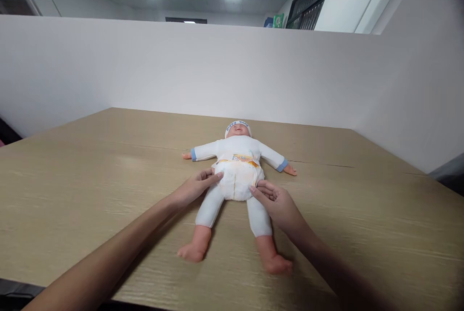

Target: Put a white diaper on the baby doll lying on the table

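Observation:
A baby doll (239,145) in a white suit with blue cuffs lies on its back, its head away from me and its bare feet towards me. Round its hips sits a white diaper (232,180) with a printed waistband and a yellowish line down the front. My left hand (201,183) pinches the diaper's edge at the left hip, thumb on top and fingers partly hidden beneath. At the leg edge on the right, my right hand (272,199) has its thumb and fingers closed on the diaper.
The doll lies on a wood-grain table (126,180) with thin seams across it. A white partition wall (232,69) rises behind the table, and another stands at the right. Dark objects show at the lower left edge.

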The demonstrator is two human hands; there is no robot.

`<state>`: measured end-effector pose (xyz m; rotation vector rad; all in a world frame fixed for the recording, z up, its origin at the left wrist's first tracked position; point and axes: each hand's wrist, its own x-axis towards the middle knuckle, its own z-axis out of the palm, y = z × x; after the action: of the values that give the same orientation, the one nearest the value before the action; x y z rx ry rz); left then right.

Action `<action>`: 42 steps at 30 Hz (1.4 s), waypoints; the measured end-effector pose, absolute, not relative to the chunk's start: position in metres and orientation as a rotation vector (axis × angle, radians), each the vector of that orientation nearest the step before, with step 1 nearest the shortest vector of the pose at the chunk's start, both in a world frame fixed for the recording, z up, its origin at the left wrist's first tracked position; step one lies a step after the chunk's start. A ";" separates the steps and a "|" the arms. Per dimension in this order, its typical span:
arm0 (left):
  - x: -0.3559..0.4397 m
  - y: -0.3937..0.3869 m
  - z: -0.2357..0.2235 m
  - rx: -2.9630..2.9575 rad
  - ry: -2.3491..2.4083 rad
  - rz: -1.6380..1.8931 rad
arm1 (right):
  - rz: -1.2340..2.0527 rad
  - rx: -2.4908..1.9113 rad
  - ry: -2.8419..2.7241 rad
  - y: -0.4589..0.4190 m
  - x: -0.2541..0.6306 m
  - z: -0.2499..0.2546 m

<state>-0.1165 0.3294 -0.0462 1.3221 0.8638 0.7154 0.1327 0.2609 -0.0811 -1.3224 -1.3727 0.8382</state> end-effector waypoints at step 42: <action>-0.127 0.387 -0.075 2.632 0.492 1.075 | -0.049 -0.913 -1.960 0.318 0.185 -0.094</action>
<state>-0.1272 0.3869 -0.0755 2.6317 0.4918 1.0746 0.1853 0.3175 -0.0942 -0.9129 -1.9599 -0.0491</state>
